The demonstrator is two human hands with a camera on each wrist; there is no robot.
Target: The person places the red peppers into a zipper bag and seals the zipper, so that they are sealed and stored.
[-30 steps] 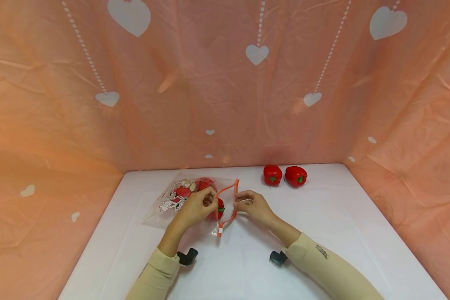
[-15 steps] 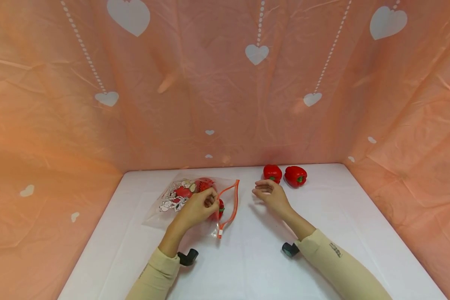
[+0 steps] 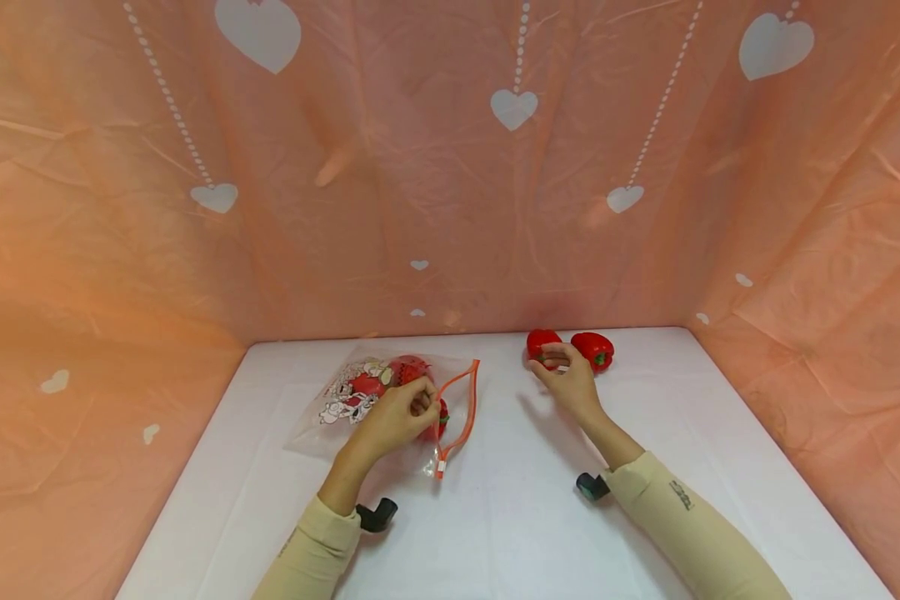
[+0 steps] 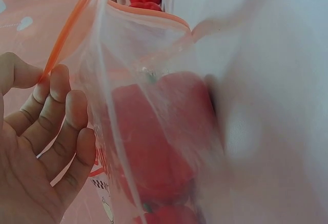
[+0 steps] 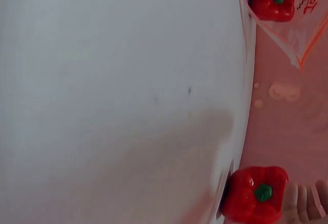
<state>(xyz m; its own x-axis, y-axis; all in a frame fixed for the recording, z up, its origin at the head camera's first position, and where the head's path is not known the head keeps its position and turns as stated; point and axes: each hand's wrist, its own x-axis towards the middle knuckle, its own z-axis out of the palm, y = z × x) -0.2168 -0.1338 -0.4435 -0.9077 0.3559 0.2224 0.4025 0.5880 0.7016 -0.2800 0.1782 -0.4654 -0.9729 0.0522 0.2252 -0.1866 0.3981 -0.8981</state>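
Note:
A clear zip bag [image 3: 337, 408] with an orange closure and printed cartoon figures lies at the table's left. My left hand [image 3: 399, 410] pinches its orange zip edge [image 4: 64, 34] between thumb and forefinger, and the mouth gapes toward the right. Inside, red bell peppers [image 4: 159, 142] show through the plastic in the left wrist view. My right hand [image 3: 573, 385] reaches over the left one of two loose red bell peppers [image 3: 542, 340], fingers spread beside it; the right wrist view shows the fingers along one side of that bell pepper [image 5: 253, 196].
The other loose bell pepper [image 3: 593, 348] lies just right of the right hand. A white-covered table [image 3: 487, 533] meets a peach curtain [image 3: 450, 208] with hearts at its back and sides. Black wrist cameras [image 3: 377, 515] stick out below both wrists.
My right hand has let go of the bag's orange edge and moved right and back to the left loose bell pepper. My left hand stays on the bag, whose mouth remains apart.

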